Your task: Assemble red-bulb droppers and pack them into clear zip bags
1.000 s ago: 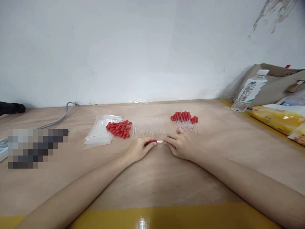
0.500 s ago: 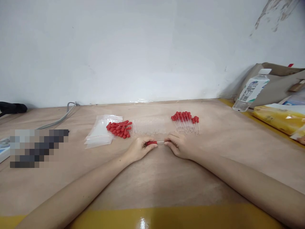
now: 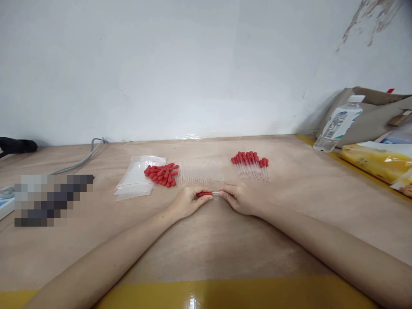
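Bottle label (image 3: 337,124): print unreadable. Left hand (image 3: 188,201): grip pinching red bulb (image 3: 204,194); right hand (image 3: 240,199): pinching clear tube (image 3: 215,193).

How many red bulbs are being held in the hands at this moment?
1 visible: the red bulb is in the left hand, and a clear tube runs from it to the right hand. Another could be hidden inside either hand.
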A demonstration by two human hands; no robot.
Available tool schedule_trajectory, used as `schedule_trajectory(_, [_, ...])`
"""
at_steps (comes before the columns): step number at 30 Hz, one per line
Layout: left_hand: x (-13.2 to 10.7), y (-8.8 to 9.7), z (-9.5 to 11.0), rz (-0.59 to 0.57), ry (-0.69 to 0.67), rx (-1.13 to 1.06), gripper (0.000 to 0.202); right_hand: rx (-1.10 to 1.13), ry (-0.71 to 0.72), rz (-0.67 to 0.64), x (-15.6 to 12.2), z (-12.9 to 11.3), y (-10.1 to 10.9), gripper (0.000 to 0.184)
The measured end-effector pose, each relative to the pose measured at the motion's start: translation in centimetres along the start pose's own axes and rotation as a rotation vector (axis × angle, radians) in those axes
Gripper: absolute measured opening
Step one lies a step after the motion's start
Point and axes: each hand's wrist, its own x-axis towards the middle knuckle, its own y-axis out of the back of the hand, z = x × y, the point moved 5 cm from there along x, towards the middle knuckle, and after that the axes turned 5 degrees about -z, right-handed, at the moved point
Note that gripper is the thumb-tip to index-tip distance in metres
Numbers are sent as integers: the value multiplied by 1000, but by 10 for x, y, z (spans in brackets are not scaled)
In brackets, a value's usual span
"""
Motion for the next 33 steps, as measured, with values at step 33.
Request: schedule_trajectory(33, [2,1,4,-37,-75,139,15,-199,-743,94,23,84,26,30])
